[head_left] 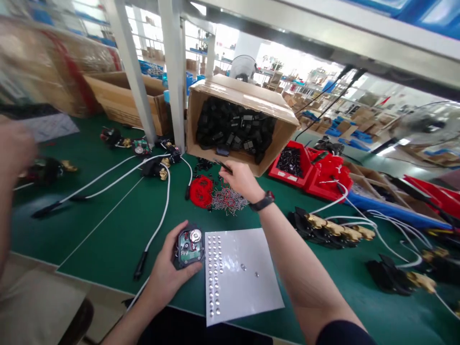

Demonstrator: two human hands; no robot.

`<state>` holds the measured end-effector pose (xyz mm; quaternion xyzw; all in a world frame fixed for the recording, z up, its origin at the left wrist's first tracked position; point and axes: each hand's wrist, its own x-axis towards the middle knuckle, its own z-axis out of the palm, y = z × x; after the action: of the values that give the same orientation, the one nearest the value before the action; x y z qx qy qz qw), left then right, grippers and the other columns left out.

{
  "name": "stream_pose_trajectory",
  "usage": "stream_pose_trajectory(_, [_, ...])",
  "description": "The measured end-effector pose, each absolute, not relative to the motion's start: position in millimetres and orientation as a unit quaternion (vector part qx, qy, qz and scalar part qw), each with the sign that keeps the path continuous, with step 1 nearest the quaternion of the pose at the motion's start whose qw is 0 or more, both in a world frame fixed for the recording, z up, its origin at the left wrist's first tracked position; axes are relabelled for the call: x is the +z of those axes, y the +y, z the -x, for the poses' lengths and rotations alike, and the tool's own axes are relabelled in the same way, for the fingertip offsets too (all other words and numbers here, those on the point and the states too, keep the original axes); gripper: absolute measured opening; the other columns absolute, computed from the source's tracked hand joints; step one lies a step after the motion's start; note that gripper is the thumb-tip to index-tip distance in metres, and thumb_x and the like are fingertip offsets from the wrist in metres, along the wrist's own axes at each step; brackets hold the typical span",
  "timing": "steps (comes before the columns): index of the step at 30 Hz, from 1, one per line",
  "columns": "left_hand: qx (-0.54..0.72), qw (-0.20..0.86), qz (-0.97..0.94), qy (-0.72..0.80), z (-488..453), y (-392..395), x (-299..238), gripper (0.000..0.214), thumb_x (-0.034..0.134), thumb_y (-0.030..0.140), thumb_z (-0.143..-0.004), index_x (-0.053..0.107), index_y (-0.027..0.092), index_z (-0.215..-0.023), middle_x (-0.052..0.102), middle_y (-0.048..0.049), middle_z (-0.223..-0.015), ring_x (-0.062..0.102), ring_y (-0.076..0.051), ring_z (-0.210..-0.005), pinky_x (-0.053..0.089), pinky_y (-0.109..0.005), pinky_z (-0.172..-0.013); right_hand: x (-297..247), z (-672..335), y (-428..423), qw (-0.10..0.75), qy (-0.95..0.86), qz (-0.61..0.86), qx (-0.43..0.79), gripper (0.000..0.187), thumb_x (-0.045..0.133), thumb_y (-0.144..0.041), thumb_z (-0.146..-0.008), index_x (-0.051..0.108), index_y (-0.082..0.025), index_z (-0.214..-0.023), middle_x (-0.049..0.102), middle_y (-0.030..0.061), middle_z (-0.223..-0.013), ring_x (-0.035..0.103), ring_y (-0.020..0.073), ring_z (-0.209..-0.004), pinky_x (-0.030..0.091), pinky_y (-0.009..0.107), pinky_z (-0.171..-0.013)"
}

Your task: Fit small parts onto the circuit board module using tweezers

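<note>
Left hand (167,278) first: we are cupping a small black module (189,247) from below, fingers curling closed round its edges. Its open face is turning up toward us, showing a green circuit board and a round silver disc. The housing is looking nearly as wide as it is long, so we are not making out a clear long axis. It is hovering low over the green mat (108,225), just beside the left edge of a white sheet (247,287) carrying rows of small shiny dots.

Our right hand (243,181), with a dark watch (263,201) on the wrist, is reaching forward and pinching a thin dark piece (223,166). That piece is lying along a slanting line and pointing up and left, toward the lower lip of a tilted cardboard box (247,93). We cannot tell what it is, since the fingers are covering its near end.

Black parts (233,129) are filling the box, too jumbled to tell apart. Below the hand, a red coil (201,191) and a heap of short wire pieces (229,199) are lying close together. White cables (158,225) are trailing across the mat. To the right, brass-tipped fittings (338,230) are sitting in a row near red bins (287,179). At the far left, another person's hand (12,148) is showing only as a blur, cut off by the frame edge.
</note>
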<state>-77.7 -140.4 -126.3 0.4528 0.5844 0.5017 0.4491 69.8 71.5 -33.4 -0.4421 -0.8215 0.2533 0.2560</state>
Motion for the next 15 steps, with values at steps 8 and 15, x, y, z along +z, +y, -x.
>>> stream_pose_trajectory(8, [0.501,0.445,-0.482,0.565,83,-139,-129,0.064,0.069,0.033,-0.070,0.041,0.020,-0.126,0.047,-0.0120,-0.128,0.051,-0.029,-0.113,0.040,-0.043,-0.099,-58,-75,94,0.190,-0.835,0.504,0.111,0.007,0.062,-0.014,-0.079,0.063,-0.015,-0.072,0.065,0.0035,-0.068,0.058,0.0151,-0.063,0.042,0.026,-0.063])
stream_pose_trajectory(15, [0.487,0.464,-0.462,0.578,83,-140,-129,0.073,0.069,0.033,-0.070,0.033,0.023,-0.132,0.044,-0.0111,-0.132,0.052,-0.028,-0.113,0.044,-0.041,-0.096,-26,-108,84,0.212,-0.821,0.507,0.154,0.011,0.057,-0.019,-0.080,0.057,-0.017,-0.069,0.059,-0.0020,-0.055,0.052,0.0124,-0.054,0.036,0.023,-0.055])
